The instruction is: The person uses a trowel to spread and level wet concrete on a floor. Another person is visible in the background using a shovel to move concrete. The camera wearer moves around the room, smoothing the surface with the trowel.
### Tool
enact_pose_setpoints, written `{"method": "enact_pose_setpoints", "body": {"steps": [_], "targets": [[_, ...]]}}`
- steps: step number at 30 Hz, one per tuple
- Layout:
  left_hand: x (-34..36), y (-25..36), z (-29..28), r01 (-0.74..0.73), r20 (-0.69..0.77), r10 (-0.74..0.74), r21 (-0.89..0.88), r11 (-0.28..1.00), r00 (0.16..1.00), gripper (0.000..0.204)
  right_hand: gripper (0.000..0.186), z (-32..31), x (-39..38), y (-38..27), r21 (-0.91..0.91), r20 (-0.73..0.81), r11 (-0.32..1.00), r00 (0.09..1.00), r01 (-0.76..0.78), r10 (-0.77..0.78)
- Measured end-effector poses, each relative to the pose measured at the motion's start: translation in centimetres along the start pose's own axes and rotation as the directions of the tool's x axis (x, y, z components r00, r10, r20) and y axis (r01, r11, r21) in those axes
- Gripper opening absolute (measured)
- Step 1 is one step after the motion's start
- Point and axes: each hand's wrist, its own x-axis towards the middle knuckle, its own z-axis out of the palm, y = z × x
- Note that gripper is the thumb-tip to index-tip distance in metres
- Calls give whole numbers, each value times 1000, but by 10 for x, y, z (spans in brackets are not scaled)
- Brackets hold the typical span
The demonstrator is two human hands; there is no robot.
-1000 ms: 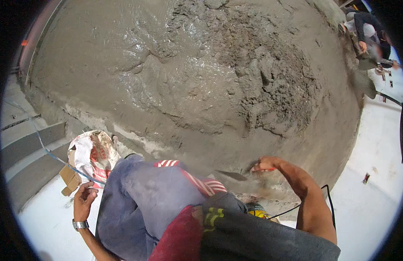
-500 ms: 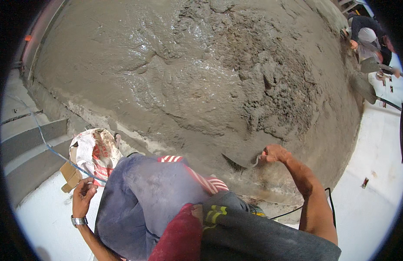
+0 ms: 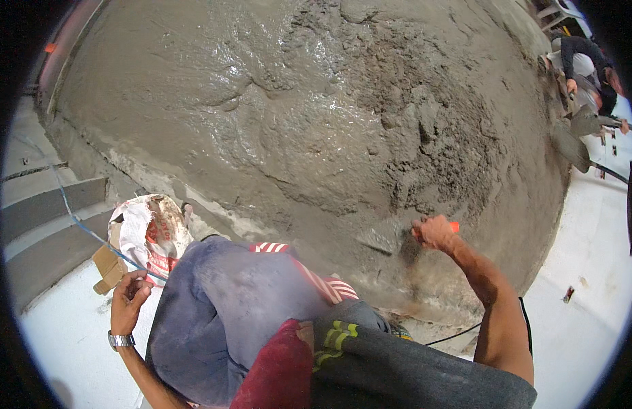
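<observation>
Holds a trowel (image 3: 378, 240) in the right hand (image 3: 435, 233), with bent fingers snug around the grip and an orange end poking out on the right side of the fist. Rests the thin blade low on the wet grey cement (image 3: 282, 184), pointing left, near the close edge of the big patch. A bit blurry around the blade.

Holds the left hand (image 3: 128, 300) well apart from the right one, out beside dusty blue-grey trousers (image 3: 186, 327). Bends the left fingers loosely, with a little gap between thumb and first finger. Close by those fingertips, a blue cord (image 3: 76, 219); cannot tell about touching. Wears a silver watch (image 3: 121, 339) on the left wrist and a dark grey shirt (image 3: 411, 368) with yellow marks.

Just past the left hand, a crumpled white sack (image 3: 133, 228) with red print, and next to it a piece of brown cardboard (image 3: 110, 269). Farther left, big grey steps (image 3: 56, 221).

Shiny and smooth cement toward the left, dark and lumpy toward the right. Far over at the upper right, another person (image 3: 580, 54), bent over, near a muddy shovel (image 3: 570, 146). Lower down on that side, white ground (image 3: 575, 307).
</observation>
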Motion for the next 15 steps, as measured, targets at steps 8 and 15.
{"method": "enact_pose_setpoints", "body": {"steps": [8,15], "targets": [[1,2,0,5,2,-5,5,1000,1000,41,30,-14,27,-42,-140,26,974,984,180,-178],[2,7,2,-25,9,24,29,999,1000,39,33,36,-18,-26,-53,52,999,999,9,-6]]}}
